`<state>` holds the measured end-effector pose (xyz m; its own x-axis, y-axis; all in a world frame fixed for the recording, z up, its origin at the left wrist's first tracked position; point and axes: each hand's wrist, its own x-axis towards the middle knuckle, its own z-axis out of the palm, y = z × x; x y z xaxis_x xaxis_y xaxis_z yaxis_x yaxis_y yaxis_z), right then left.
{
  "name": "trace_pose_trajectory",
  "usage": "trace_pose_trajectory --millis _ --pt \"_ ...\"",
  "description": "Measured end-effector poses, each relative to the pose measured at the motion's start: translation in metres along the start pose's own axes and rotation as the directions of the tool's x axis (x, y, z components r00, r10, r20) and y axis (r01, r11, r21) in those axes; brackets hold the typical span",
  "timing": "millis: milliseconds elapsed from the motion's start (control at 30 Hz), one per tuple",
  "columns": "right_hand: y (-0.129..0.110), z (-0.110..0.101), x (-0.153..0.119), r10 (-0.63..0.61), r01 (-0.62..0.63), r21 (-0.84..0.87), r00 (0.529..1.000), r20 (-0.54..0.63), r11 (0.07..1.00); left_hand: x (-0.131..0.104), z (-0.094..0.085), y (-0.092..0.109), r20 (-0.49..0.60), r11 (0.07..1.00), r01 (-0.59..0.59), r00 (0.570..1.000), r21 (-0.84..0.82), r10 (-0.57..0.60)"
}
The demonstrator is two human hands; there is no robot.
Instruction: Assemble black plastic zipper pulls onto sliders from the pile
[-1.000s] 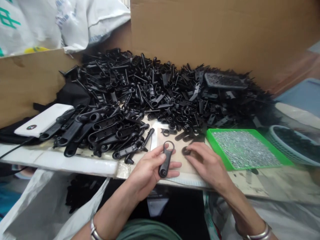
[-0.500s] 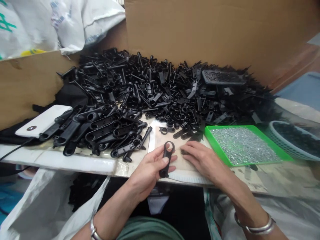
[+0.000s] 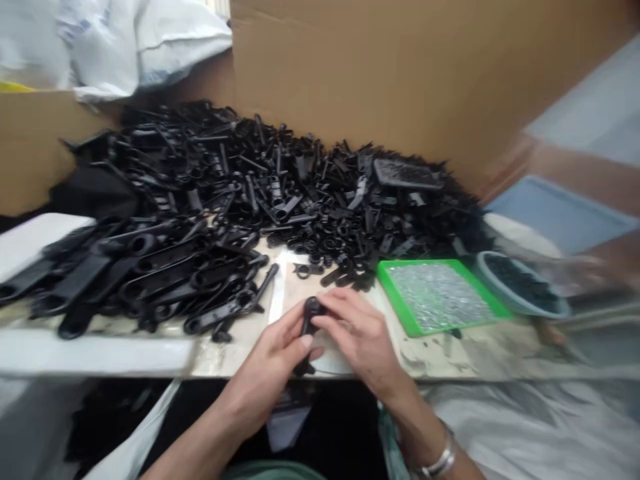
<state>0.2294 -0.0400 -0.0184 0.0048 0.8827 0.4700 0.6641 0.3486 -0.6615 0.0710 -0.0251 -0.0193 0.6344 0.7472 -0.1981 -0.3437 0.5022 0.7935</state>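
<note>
A black plastic handle (image 3: 303,357) with a round ring end stands nearly upright in my left hand (image 3: 273,357), thumb across its shaft. My right hand (image 3: 357,330) reaches over from the right, its thumb and index finger closed together at the handle's ring end. The ring's opening now looks dark, and whatever small piece the right fingertips pinch is blurred and hidden. Just beyond both hands, a loose black ring piece (image 3: 303,271) lies on the worktop. To the left, a heap of longer black handles (image 3: 165,273) reaches close to the left hand.
Behind is a wide mound of black plastic parts (image 3: 280,180) against a cardboard wall (image 3: 400,73). At the right sit a green tray (image 3: 400,303) of small metal pins and a light blue basket (image 3: 560,310) of dark parts. The worktop edge (image 3: 220,360) runs below my hands.
My right hand has left the tabletop and come to the handle's ring end. The left hand still holds the handle, with its ring turned. The view has swung slightly to the right.
</note>
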Motion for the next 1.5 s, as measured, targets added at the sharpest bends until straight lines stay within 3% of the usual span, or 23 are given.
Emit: trace_pose_trajectory --millis 167,333,467,600,700,833,933,1000,1067,1167,1267,1333,1400,1500 --pt "-0.006 -0.002 -0.002 0.031 -0.033 0.033 0.998 0.046 0.999 0.003 -0.001 -0.004 -0.117 0.964 0.0 0.993 0.264 0.032" --pt "-0.008 -0.002 -0.009 0.061 -0.063 0.078 0.998 0.031 0.995 0.007 -0.006 -0.013 -0.07 0.767 -0.104 0.979 0.633 0.19" --pt "-0.01 -0.002 -0.012 0.1 -0.102 0.175 0.995 0.018 0.979 0.008 -0.016 -0.018 -0.07 0.642 -0.132 0.957 0.756 0.28" --pt "-0.015 -0.012 -0.011 0.151 -0.182 0.335 0.981 0.119 0.925 0.007 -0.022 -0.01 -0.093 0.544 -0.107 0.94 0.832 0.327" --pt "-0.016 -0.021 -0.009 0.234 -0.335 0.473 0.937 0.261 0.815 0.002 -0.018 -0.003 -0.039 0.586 -0.143 0.957 0.798 0.287" --pt "-0.012 -0.021 -0.014 0.215 -0.509 0.557 0.834 0.509 0.657 -0.002 -0.007 -0.001 0.046 0.688 -0.205 0.969 0.697 0.241" --pt "-0.011 -0.006 -0.018 0.315 -0.528 0.536 0.84 0.441 0.658 -0.001 -0.001 -0.001 -0.016 0.74 -0.114 0.986 0.663 0.166" --pt "-0.014 0.004 -0.019 0.378 -0.533 0.521 0.844 0.379 0.667 0.0 0.0 0.002 -0.04 0.716 -0.067 0.99 0.695 0.132" --pt "-0.017 0.011 -0.016 0.389 -0.523 0.492 0.851 0.354 0.696 0.0 -0.002 0.008 -0.022 0.604 -0.095 0.983 0.791 0.184" --pt "-0.017 0.008 -0.005 0.303 -0.448 0.357 0.867 0.395 0.819 -0.009 -0.009 0.023 0.074 0.266 -0.191 0.917 0.945 0.393" --pt "-0.003 -0.008 0.01 0.24 -0.305 0.115 0.891 0.385 0.945 -0.022 -0.021 0.045 0.224 -0.161 -0.157 0.765 0.974 0.604" --pt "0.015 -0.022 0.022 0.252 -0.227 -0.127 0.938 0.239 0.966 -0.028 -0.033 0.063 0.281 -0.345 -0.029 0.646 0.938 0.71" --pt "0.034 -0.035 0.033 0.251 -0.202 -0.39 0.965 0.079 0.898 -0.029 -0.048 0.081 0.267 -0.4 0.103 0.592 0.911 0.76" --pt "0.055 -0.045 0.051 0.239 -0.192 -0.593 0.971 0.001 0.782 -0.019 -0.068 0.104 0.166 -0.393 0.258 0.611 0.882 0.774"
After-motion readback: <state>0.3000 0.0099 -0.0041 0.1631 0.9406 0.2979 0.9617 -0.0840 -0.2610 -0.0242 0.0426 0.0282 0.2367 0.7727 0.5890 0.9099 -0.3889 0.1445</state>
